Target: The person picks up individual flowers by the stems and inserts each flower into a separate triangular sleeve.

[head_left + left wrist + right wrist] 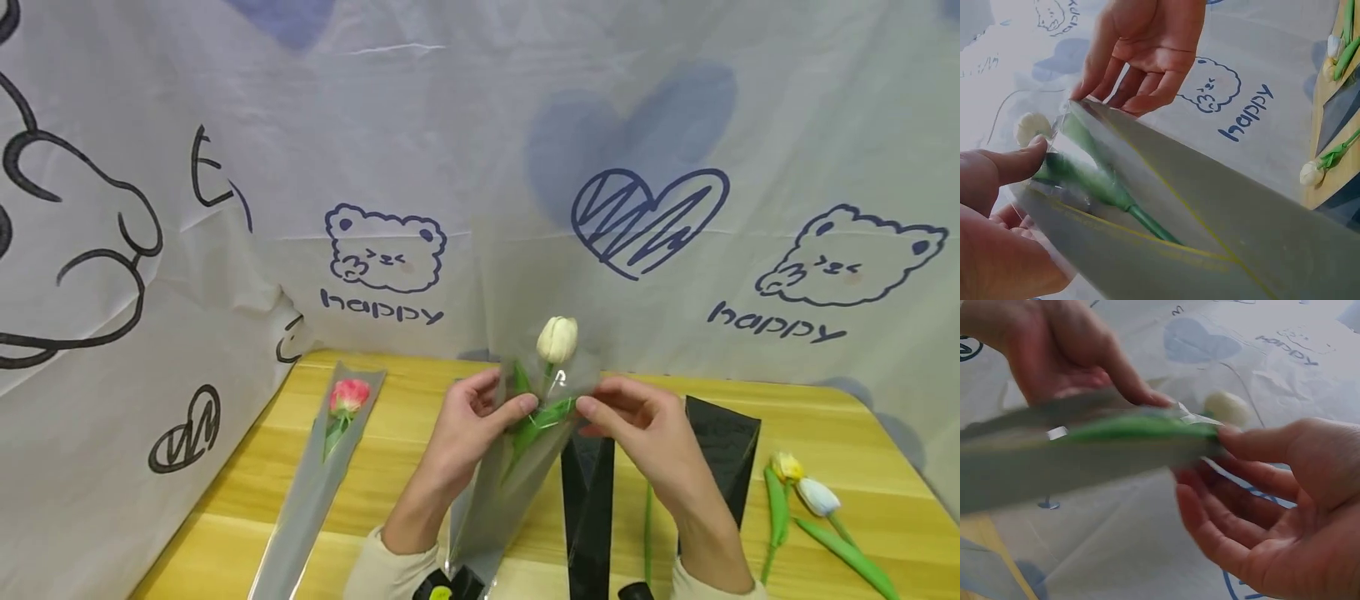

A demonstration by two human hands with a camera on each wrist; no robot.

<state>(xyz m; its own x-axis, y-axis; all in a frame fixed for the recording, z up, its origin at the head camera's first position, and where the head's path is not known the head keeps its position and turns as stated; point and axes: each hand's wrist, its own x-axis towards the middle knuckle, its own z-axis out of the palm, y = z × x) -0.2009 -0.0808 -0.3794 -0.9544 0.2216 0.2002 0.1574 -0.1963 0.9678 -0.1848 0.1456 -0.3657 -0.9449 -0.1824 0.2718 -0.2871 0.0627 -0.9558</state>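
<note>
White tulip point(557, 339) stands at the top end of a grey clear-fronted sleeve point(495, 517), between your two hands. Leftmost, a pink flower point(349, 396) lies in another grey sleeve point(307, 500) on the wooden table point(408, 417). Behind, the cloth point(510, 167) reads "happy" under a bear drawing. Your left hand point(472, 425) pinches the held sleeve's left edge; its yellow print point(1119, 231) is too small to read. Your right hand point(645, 425) pinches the right edge, its forearm partly hiding black wrapping point(727, 442). Further right, "happy" repeats above a yellow tulip point(786, 467) and a bluish-white one point(819, 497).
</note>
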